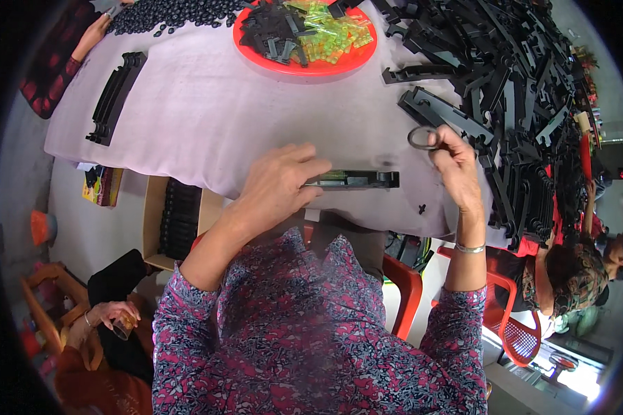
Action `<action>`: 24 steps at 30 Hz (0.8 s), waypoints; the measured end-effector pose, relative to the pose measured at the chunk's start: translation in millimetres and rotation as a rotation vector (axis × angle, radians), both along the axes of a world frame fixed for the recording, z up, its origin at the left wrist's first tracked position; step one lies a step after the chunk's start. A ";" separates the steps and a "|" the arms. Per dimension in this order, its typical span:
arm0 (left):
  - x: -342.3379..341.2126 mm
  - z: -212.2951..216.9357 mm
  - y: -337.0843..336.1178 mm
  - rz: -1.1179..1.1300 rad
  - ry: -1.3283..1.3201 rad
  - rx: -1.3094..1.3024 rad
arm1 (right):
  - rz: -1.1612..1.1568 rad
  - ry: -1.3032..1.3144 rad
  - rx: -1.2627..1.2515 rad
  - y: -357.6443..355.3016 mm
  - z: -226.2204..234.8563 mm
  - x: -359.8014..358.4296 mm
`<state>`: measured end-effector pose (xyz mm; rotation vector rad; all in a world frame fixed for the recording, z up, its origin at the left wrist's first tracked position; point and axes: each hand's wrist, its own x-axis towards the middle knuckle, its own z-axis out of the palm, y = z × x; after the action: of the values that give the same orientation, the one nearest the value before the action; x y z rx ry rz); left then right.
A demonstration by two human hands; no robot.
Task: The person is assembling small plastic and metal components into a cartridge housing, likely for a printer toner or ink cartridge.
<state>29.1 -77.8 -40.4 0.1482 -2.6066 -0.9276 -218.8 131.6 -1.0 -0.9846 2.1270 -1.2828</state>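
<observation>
Black plastic bar (356, 180) sits under our left hand (280, 183), which pins it down, while our right hand (457, 162) pinches a dark ring (422, 138).

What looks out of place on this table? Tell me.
A tiny black piece lies alone near the table edge, apart from the piles, below the right hand holding a ring. Nothing else stands out.

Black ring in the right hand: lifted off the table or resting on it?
Lifted: the right hand pinches the black ring above the cloth-covered table.
</observation>
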 end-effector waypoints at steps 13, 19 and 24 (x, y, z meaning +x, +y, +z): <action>-1.6 -2.1 -2.3 0.007 0.014 -0.005 | 0.218 -0.874 -1.011 -76.6 1.3 102.1; -1.6 -3.6 -2.2 0.005 0.040 0.001 | 0.209 -0.913 -0.965 -86.1 -10.5 102.8; -2.3 -7.7 -3.6 -0.009 0.030 0.015 | 0.130 -0.879 -0.859 -95.7 -17.1 108.5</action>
<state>26.8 -81.5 -48.1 0.1255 -2.5758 -0.9454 -110.3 35.9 -18.1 -0.6106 0.8250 -2.0964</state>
